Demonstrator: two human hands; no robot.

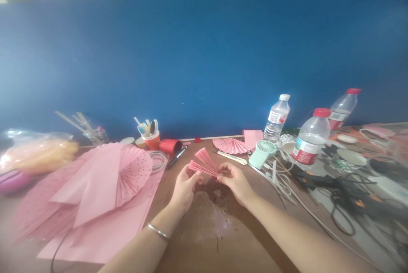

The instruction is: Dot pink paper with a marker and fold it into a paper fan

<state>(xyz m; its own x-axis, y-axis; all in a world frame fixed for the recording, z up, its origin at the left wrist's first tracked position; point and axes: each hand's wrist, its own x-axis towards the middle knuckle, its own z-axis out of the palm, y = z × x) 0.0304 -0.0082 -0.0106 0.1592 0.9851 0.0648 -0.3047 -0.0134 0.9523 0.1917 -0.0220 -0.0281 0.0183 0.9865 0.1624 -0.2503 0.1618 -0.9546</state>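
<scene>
A small pink pleated paper fan point(205, 164) is held over the middle of the table, its folds partly spread in two sections. My left hand point(185, 186) grips the fan's left part between thumb and fingers. At the right end, where the folds come together, my right hand point(234, 181) pinches the paper. Behind my hands lies another pink perforated paper fan point(231, 145), spread out. A white utility knife point(232, 157) rests in front of that fan. To the left is a stack of pink folded fans and sheets point(102, 183).
Right of my hands are a mint handheld fan point(263, 154), plastic bottles point(277, 118) and tangled cables point(283, 181). At the back left stand a cup of pens point(151, 140), a red cup on its side point(171, 146) and a black pen point(177, 157). A blue wall point(197, 60) rises behind.
</scene>
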